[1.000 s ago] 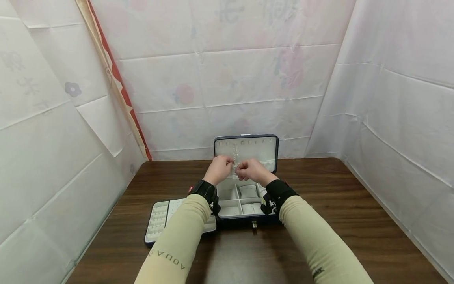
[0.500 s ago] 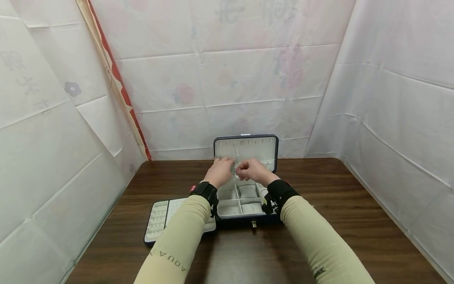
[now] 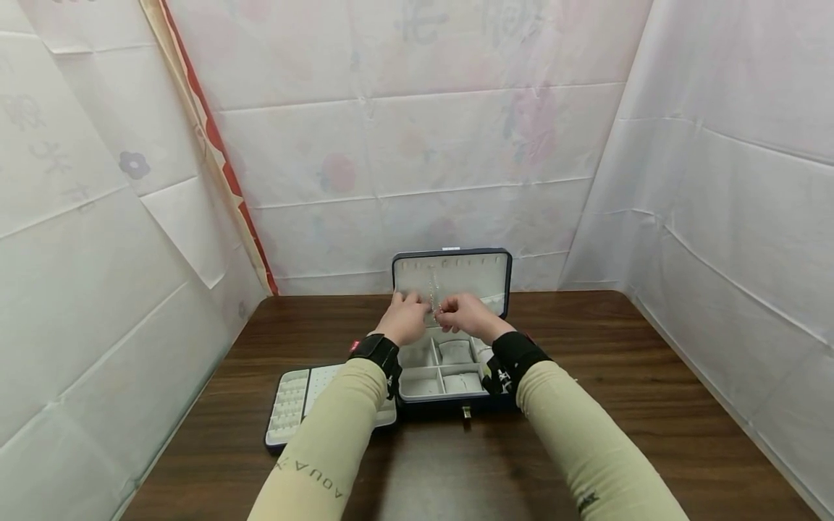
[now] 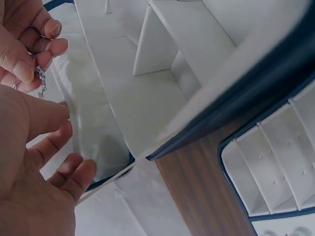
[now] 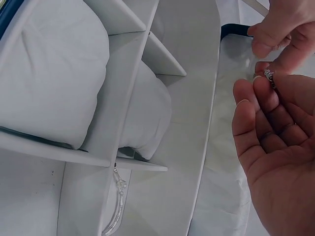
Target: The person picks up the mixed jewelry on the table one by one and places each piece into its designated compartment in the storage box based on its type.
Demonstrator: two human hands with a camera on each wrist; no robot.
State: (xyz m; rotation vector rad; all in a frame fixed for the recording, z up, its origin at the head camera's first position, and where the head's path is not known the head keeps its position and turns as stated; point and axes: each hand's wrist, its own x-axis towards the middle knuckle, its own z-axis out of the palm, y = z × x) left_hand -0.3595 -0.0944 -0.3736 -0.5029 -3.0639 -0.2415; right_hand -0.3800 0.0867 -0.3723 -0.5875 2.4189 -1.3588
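Observation:
My left hand [image 3: 404, 318] and right hand [image 3: 466, 315] meet in front of the raised lid of an open dark blue jewelry box [image 3: 511, 289]. A thin sparkling necklace [image 3: 433, 286] hangs down the lid's pale lining. In the right wrist view, my right thumb and index finger pinch a silvery piece of the necklace [image 5: 269, 76]. My left thumb and index finger come together just above it and seem to pinch the chain, partly hidden. The left hand's other fingers are loosely bent in the left wrist view. Both hands hide the lower part of the chain.
Pale compartments with cushions [image 5: 59, 73] fill the box, and a clear beaded bracelet [image 5: 119, 201] lies in one. A removed tray [image 3: 287, 409] with ring slots stands left of the box on the wooden table [image 3: 619, 376]. Printed white sheets surround the table.
My left hand's fingers have shifted slightly and its wrist has turned a little. The right hand stays almost in place, pinching the chain.

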